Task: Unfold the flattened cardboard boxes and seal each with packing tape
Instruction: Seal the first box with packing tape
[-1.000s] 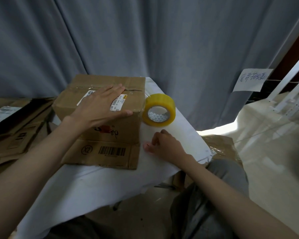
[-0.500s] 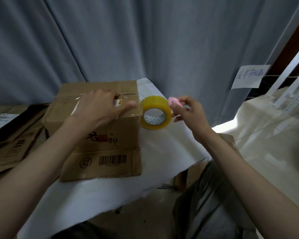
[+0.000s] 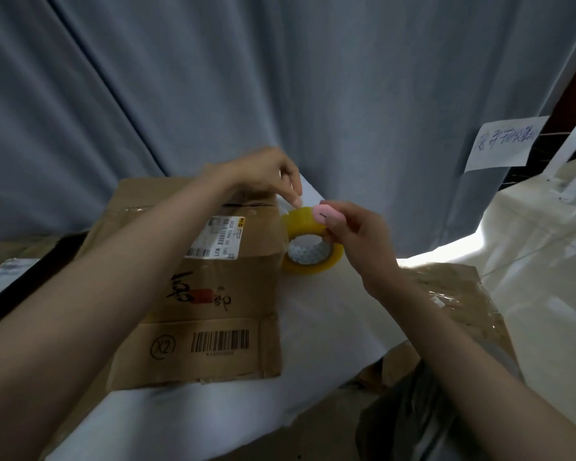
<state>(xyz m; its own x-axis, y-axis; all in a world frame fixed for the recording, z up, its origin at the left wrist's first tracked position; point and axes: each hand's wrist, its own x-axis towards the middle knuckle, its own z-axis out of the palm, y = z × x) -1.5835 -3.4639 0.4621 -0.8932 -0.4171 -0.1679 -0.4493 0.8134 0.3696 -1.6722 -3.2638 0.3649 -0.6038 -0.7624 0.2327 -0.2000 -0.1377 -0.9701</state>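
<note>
A brown cardboard box (image 3: 213,287) with a shipping label stands on the white-covered table (image 3: 313,331), its lower front flap lying flat toward me. A yellow roll of packing tape (image 3: 313,269) stands on edge against the box's right side. My left hand (image 3: 260,174) hovers over the box's top right corner, fingertips pinched together on a thin strand of clear tape just above the roll. My right hand (image 3: 359,237) grips a small pink cutter (image 3: 325,212), held right beside the left fingertips over the roll.
Flattened cardboard (image 3: 10,277) lies in a pile at the left. Another taped cardboard piece (image 3: 453,294) sits below the table's right edge, beside a white covered surface (image 3: 529,261). A grey curtain (image 3: 280,78) hangs close behind, with a paper note (image 3: 502,144) at the right.
My left hand lifted off the box top and moved right to the tape strand. My right hand picked the pink cutter up from the table and brought it over the roll.
</note>
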